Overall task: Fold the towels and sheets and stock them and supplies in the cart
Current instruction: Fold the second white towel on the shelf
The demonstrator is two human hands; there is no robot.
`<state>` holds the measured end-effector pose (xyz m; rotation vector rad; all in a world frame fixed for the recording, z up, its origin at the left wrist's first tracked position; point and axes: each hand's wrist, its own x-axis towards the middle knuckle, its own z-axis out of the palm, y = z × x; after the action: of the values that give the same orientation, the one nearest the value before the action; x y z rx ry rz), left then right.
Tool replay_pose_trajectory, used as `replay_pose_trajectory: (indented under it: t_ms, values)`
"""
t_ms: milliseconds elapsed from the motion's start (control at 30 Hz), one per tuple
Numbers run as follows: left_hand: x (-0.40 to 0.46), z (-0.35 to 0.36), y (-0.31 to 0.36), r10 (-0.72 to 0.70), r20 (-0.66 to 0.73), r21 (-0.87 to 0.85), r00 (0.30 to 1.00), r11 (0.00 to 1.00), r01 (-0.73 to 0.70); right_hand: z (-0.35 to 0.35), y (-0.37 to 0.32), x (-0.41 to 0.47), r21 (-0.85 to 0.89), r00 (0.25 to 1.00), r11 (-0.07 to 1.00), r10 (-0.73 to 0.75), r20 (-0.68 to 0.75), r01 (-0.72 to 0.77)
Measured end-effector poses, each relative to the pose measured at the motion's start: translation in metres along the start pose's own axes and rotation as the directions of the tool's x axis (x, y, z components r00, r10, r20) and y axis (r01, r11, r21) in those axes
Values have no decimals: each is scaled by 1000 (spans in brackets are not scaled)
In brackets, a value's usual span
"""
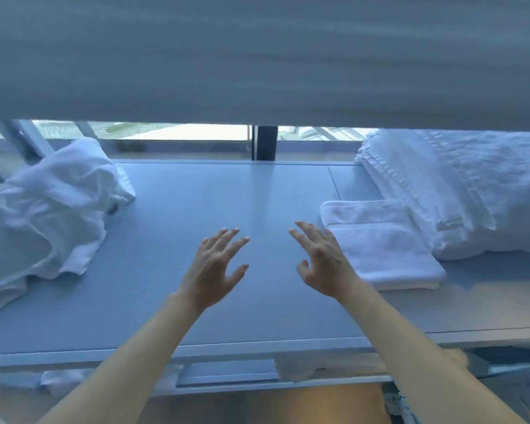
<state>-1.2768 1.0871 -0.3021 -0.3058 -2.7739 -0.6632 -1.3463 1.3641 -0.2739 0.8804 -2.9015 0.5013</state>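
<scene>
My left hand (216, 267) and my right hand (322, 261) hover side by side above the middle of the grey table (178, 209), fingers spread, holding nothing. A small folded white towel (386, 249) lies flat just right of my right hand, its edge next to my fingers. Behind it at the far right sits a tall stack of folded white towels (459, 191). A crumpled heap of unfolded white linen (49, 215) fills the table's left side.
A lowered grey window blind (257, 56) covers the upper view, with a strip of window below it. Under the table's front edge runs a lower shelf (227, 374) with bits of white cloth. Wooden floor shows beneath.
</scene>
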Motion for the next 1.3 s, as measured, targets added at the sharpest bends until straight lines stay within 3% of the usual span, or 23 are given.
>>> replay_pose_trajectory:
  t_ms: [367,600,833,967,1233,1300]
  values:
    - [-102,-176,-203,-205,-224,145,953,960,241,82,-245,122,103,976,971,-218,12,215]
    - [-130,-228,-265,-339,-281,169,898,903,394,100,-343,174,120,954,949,-298,26,293]
    - [-128,-235,-297,-501,-241,183,832,818,545,113,-391,239,133,958,952,-284,35,278]
    - [-117,-235,-310,-579,-218,95,786,789,607,121,-405,276,113,962,959,-266,57,259]
    - [-98,-216,-337,-613,-196,54,765,772,633,153,-420,328,48,945,971,-241,223,236]
    - [-100,-212,-340,-611,-213,91,762,764,638,163,-418,326,53,945,964,-266,189,260]
